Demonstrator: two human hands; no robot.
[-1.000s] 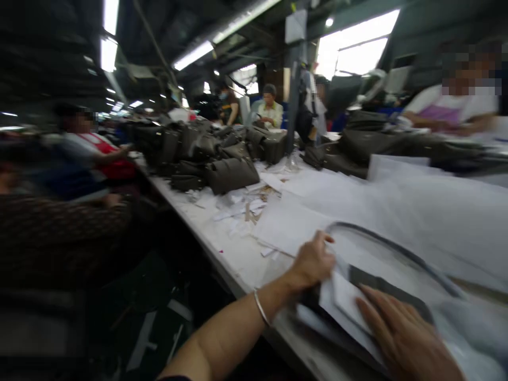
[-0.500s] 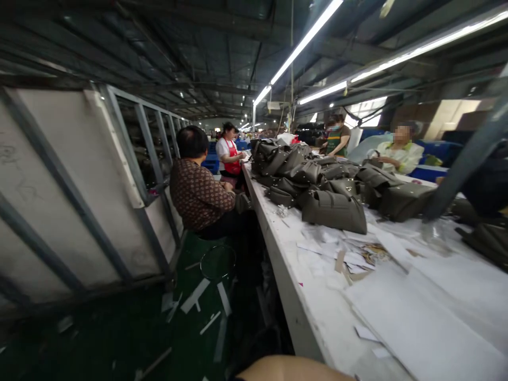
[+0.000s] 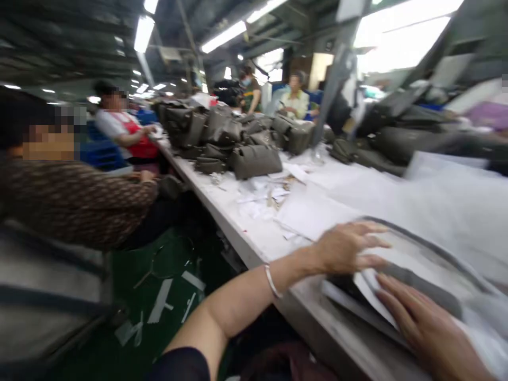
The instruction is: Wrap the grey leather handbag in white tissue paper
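At the table's near edge lies a dark grey bag (image 3: 423, 288) with a long strap (image 3: 431, 243) looped behind it. My left hand (image 3: 349, 247) reaches over the bag's left end, its fingers stretched and apart; a white bangle (image 3: 272, 280) circles that wrist. Flat along the near side is my right hand (image 3: 424, 317), fingers extended against the bag and a white sheet (image 3: 375, 291). The sheet stands at the bag's edge between both hands. Motion blurs the bag, and the hands partly cover it.
A heap of dark grey bags (image 3: 222, 127) lies farther along the white table (image 3: 222, 211), with paper scraps (image 3: 257, 198) and large white sheets (image 3: 317, 211) nearer. A seated co-worker in a patterned top (image 3: 79, 196) is at left. Strips of paper (image 3: 161, 301) litter the green floor.
The view has swung right and down toward the table. Both my hands now show at the grey bag; before, only a bit of bare arm showed at the bottom edge.
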